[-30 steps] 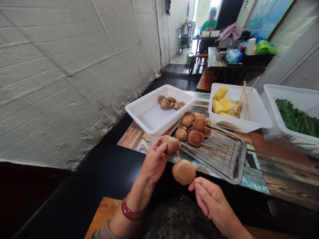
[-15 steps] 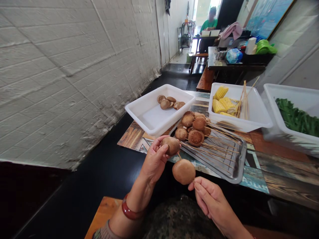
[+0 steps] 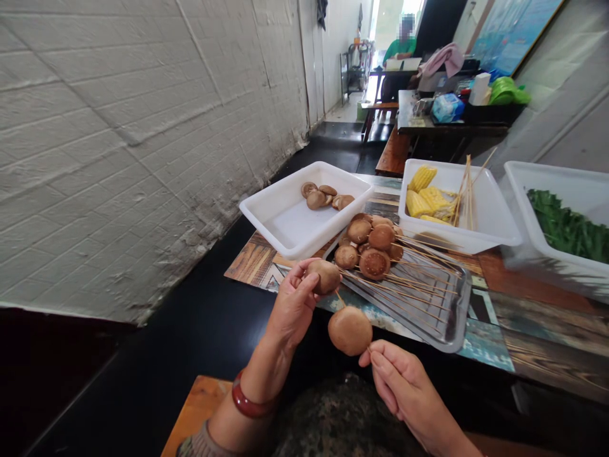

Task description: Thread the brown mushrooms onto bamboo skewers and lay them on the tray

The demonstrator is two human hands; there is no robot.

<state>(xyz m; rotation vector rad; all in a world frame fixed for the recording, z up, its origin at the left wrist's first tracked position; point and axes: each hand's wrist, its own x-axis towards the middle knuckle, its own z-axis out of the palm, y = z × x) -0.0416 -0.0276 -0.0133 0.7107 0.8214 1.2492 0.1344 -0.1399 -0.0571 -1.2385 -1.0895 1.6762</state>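
Note:
Fingers and thumb of my left hand [image 3: 295, 303] are closed round a brown mushroom [image 3: 325, 277]. Below and right of it, a larger mushroom [image 3: 351, 331] is threaded on a thin skewer [image 3: 339, 298], whose upper end reaches the held mushroom. Whether that tip has gone into it I cannot tell. My right hand [image 3: 402, 377] pinches the skewer just below the larger mushroom. Beyond both hands, a metal tray [image 3: 459, 333] carries several skewered mushrooms [image 3: 374, 262], their sticks pointing right.
A white tub [image 3: 271, 231] with loose mushrooms stands beyond my left hand. Further right are a tub [image 3: 499, 219] of corn [image 3: 425, 200] and skewers, and a tub [image 3: 554, 171] of green leaves. A wall [image 3: 157, 139] runs along the left. A person [image 3: 402, 47] sits far back.
The mushroom in my left hand has shifted slightly left, and a little more skewer shows between the two mushrooms. My right hand has barely moved.

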